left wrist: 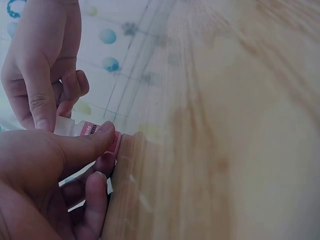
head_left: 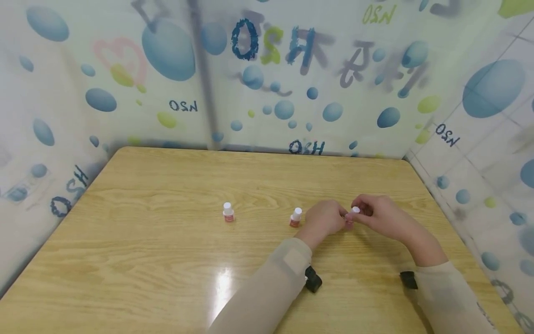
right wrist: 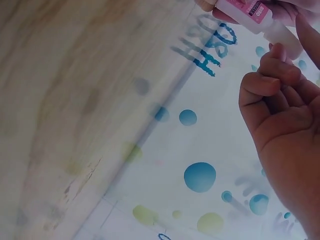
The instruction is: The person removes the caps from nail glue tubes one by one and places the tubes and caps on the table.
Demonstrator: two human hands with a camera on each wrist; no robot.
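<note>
My left hand (head_left: 327, 218) holds a small white bottle (left wrist: 90, 129) with a pink label, thumb across the label. In the left wrist view its base is right at the tabletop. At the bottle's white cap (right wrist: 283, 41), the thumb and fingers of my right hand (head_left: 384, 217) pinch from the other side. The bottle is partly hidden by the fingers in the head view. Just left of my left hand stands a second like bottle (head_left: 295, 217), upright with its cap on. Farther left is a third one (head_left: 228, 212), also upright and capped.
All this is on a wood-grain table (head_left: 146, 241). Printed sheeting (head_left: 267, 83) with blue and green drops rises behind the table and along both sides. A black strap piece (head_left: 313, 279) sits at the left wrist, another (head_left: 409, 279) at the right.
</note>
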